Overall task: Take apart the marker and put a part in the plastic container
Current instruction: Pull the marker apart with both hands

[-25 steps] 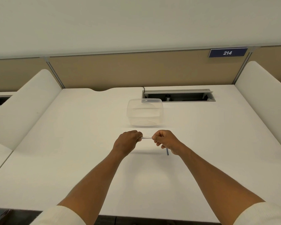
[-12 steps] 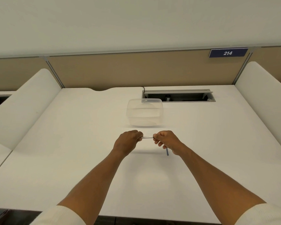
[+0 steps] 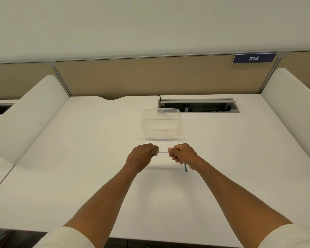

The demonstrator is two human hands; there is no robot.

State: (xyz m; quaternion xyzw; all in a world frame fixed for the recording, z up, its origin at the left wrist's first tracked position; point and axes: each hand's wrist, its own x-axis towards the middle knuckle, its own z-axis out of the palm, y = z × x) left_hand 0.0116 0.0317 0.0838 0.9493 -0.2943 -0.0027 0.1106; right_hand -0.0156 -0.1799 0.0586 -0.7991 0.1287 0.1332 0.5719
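A thin white marker (image 3: 163, 152) spans the gap between my two hands above the white desk (image 3: 79, 167). My left hand (image 3: 141, 156) grips its left end in a fist. My right hand (image 3: 183, 154) pinches its right end with curled fingers. Both ends are hidden inside the hands. A slim blue stick (image 3: 185, 168) pokes out below my right hand toward the desk; where it starts is hidden. The clear plastic container (image 3: 160, 125) stands open and empty just behind the hands.
A cable slot (image 3: 197, 105) is cut into the desk behind the container, to the right. Tan partition panels (image 3: 150, 77) close the back, and white curved dividers (image 3: 21, 115) flank both sides. A blue sign (image 3: 253, 58) reads 214.
The gap between the hands has grown very slightly, showing a little more of the white marker. The container has not moved.
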